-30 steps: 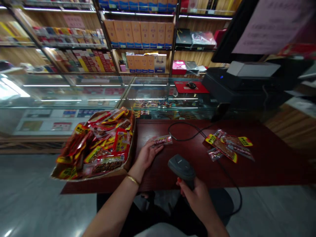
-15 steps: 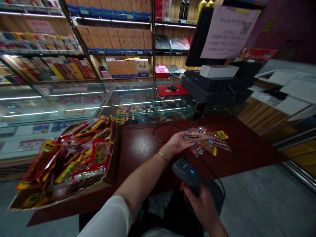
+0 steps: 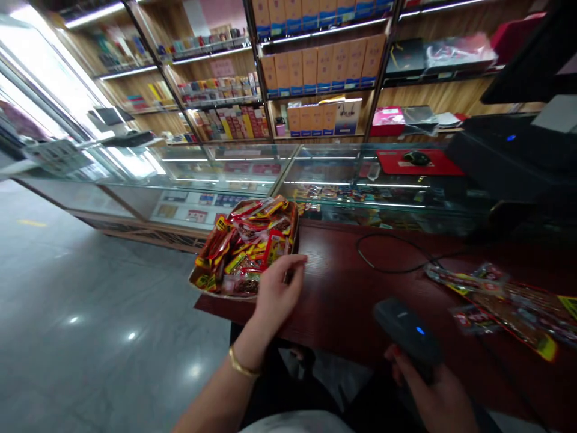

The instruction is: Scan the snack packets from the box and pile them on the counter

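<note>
My left hand (image 3: 277, 294), with a gold bangle on its wrist, is over the near right edge of a cardboard box (image 3: 295, 231). Its thumb and index finger are apart with nothing between them; the other fingers are partly hidden. Red and yellow snack packets (image 3: 246, 243) fill the box. In my right hand (image 3: 433, 385) is a dark handheld barcode scanner (image 3: 406, 328) with a lit blue light, its fingers wrapped round the handle. Several clear-wrapped snack packets (image 3: 500, 300) lie spread on the dark red tabletop (image 3: 333, 300), to the right of the scanner.
Behind the tabletop runs a glass display counter (image 3: 333, 165). On it are a red mat (image 3: 444, 165) with a black mouse (image 3: 416, 158), beside dark checkout equipment (image 3: 496, 156). A black cable (image 3: 360, 255) loops across the tabletop. Shelves with boxed goods (image 3: 324, 66) line the wall.
My left hand has left the loose packets and moved left to the box. The view has turned left. My right hand still holds the scanner.
</note>
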`<state>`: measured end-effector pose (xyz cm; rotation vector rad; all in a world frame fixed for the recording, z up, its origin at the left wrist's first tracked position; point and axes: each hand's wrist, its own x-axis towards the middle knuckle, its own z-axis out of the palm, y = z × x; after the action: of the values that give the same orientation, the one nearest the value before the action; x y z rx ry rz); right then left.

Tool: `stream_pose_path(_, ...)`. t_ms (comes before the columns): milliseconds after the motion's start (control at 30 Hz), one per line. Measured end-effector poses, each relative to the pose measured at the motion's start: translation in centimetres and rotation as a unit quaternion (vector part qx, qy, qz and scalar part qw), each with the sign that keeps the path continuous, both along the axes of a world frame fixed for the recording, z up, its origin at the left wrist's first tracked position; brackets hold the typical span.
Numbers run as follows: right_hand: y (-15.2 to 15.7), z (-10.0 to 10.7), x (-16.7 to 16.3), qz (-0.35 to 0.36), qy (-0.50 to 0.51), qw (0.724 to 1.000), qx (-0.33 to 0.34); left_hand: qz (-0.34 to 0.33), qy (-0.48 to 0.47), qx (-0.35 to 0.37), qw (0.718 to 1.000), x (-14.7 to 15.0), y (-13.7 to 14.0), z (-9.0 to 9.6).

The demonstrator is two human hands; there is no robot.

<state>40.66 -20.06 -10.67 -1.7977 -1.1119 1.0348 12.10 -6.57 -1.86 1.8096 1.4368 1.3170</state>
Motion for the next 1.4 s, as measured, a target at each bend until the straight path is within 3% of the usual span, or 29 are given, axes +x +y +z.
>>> stream_pose_path(67,0.5,0.6,-1.4,-0.004,0.004,1.0,0.021,0.122,0.054,0.008,0.991,-4.9,-0.1,1.0)
stream_pose_path(133,0.8,1.2,-2.8,-0.016,0.007,0.999,0.043,0.194,0.105,-0.012,0.975,-8.1,0.2,1.5)
stream_pose_path(200,1.0,1.6,-3.6,-0.014,0.008,0.998,0.054,0.203,0.178,-0.038,0.962,-9.3,0.7,1.6)
stream_pose_path(300,1.1,1.7,-3.6,0.02,0.006,0.998,0.054,0.165,0.308,-0.067,0.934,-8.6,1.5,1.0)
stream_pose_path(400,0.9,1.5,-2.9,0.043,-0.009,0.997,0.056,0.147,0.354,-0.074,0.921,-7.4,2.2,0.2)
stream_pose_path(500,0.5,1.3,-2.5,0.026,-0.017,0.998,0.045,0.138,0.268,-0.059,0.952,-7.1,2.7,-0.1)
stream_pose_path(600,0.1,1.3,-2.3,-0.019,-0.011,0.999,0.042,0.12,0.043,-0.079,0.989,-6.9,2.5,0.8)
stream_pose_path(733,-0.2,1.2,-2.1,-0.027,-0.024,0.998,0.046,0.056,-0.239,-0.153,0.957,-5.2,1.1,3.2)
stream_pose_path(867,-0.1,1.5,-2.1,-0.031,-0.018,0.998,0.053,-0.078,-0.308,-0.229,0.92,-1.7,-0.3,4.0)
stream_pose_path(1033,0.1,2.5,-2.1,-0.022,-0.022,0.998,0.058,-0.112,-0.245,-0.247,0.931,2.2,-0.7,1.2)
stream_pose_path(1100,0.0,2.9,-2.0,-0.021,-0.023,0.998,0.058,-0.124,-0.252,-0.271,0.921,3.3,-0.3,-0.4)
stream_pose_path(1300,-0.6,2.7,-1.6,-0.035,-0.049,0.996,0.07,-0.153,-0.426,-0.317,0.833,6.4,3.0,-4.4)
stream_pose_path(1400,-0.7,2.2,-1.7,-0.025,-0.048,0.996,0.077,-0.148,-0.476,-0.324,0.804,7.8,4.9,-6.1)
